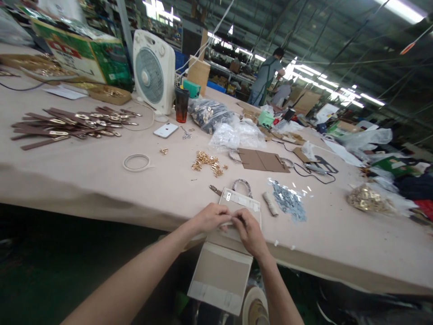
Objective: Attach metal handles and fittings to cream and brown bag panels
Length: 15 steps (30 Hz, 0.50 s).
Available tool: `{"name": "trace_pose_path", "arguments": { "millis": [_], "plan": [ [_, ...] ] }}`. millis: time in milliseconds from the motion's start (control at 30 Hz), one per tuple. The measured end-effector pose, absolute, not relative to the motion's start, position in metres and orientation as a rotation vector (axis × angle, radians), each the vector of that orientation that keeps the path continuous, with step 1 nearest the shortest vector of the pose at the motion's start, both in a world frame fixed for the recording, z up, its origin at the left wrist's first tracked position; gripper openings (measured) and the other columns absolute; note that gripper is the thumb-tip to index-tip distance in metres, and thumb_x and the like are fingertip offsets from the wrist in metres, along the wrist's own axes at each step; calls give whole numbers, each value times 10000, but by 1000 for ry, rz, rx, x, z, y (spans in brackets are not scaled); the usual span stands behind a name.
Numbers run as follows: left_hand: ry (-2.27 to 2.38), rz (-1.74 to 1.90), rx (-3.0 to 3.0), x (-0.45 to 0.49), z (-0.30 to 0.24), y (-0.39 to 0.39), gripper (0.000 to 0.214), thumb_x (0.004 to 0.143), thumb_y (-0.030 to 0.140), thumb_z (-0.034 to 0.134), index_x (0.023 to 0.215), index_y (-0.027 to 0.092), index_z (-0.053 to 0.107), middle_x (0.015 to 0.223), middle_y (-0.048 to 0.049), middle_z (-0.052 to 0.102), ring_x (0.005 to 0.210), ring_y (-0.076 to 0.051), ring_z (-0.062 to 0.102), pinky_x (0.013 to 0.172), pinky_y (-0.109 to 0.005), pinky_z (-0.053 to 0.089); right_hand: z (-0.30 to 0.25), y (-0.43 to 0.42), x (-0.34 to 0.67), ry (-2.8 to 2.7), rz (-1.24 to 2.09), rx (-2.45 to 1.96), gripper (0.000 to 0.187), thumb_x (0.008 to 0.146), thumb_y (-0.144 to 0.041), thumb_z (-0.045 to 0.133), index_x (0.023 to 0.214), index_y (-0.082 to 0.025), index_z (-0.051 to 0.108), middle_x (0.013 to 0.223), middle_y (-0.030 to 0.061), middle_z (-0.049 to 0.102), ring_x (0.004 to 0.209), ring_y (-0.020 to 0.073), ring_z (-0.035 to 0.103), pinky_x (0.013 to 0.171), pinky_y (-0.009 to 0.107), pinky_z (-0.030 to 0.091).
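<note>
A beige leather flap piece (221,271) hangs over the near table edge, its upper end lying on the table. My left hand (211,217) and my right hand (248,232) meet on top of it, fingers pinched together at its middle. What the fingertips pinch is too small to make out. A small metal plate (228,196) sits on the piece's far end. Just beyond lie a metal ring (241,184), a small tool (215,190) and a roll of cloth tape (269,203).
The beige table (101,176) carries gold clasps (206,161), grey metal bits (287,201), brown straps (67,124), a tape ring (136,162), a phone (165,130), a cup (181,104), a fan (153,70) and plastic bags (237,133). A person (267,76) stands far back.
</note>
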<state>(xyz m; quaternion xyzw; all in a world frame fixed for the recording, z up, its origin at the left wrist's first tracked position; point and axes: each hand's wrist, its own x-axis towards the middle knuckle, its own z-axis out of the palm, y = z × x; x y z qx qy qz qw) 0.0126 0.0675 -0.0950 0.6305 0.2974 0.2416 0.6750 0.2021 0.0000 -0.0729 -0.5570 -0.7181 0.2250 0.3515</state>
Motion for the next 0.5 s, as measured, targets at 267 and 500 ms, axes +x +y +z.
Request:
{"name": "trace_pose_path", "arguments": {
  "millis": [267, 500],
  "plan": [
    [700, 656, 1262, 13, -94, 71, 271, 832, 415, 646, 823, 145, 649, 621, -10, 677, 598, -169, 664, 631, -269, 508, -72, -11, 199, -1739, 541, -1251, 99, 993, -305, 585, 944, -274, 666, 938, 72, 695, 928, 245, 663, 845, 392, 545],
    [680, 526, 1629, 10, -102, 67, 213, 915, 349, 581, 876, 167, 685, 665, 8, 688, 637, -156, 702, 621, -219, 492, -52, 47, 223, -1515, 517, -1396, 229, 938, -450, 660, 956, -234, 735, 1265, 121, 672, 1229, 278, 609, 1090, 469, 462]
  ]
}}
